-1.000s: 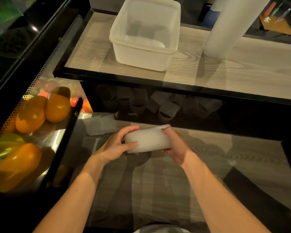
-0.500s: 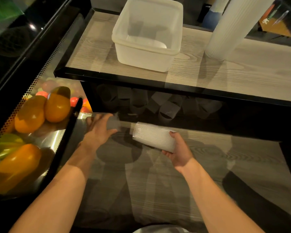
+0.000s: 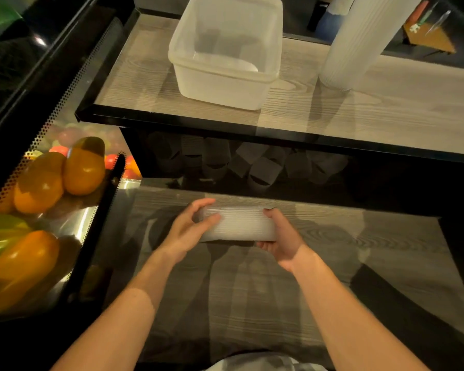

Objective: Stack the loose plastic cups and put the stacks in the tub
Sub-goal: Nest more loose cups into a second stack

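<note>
left hand (image 3: 184, 231) returned; cup stack (image 3: 239, 223) between both hands.

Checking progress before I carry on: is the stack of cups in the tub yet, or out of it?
Out. The stack of cups lies sideways between the left hand and right hand, above the lower shelf; the tub sits on the upper shelf.

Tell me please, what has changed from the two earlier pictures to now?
The left hand, which had reached left to a loose cup half a second ago, is back at the left end of the cup stack. That cup no longer lies there; the stack looks longer. The right hand kept hold. The tub and the tall cup stack did not move.
</note>
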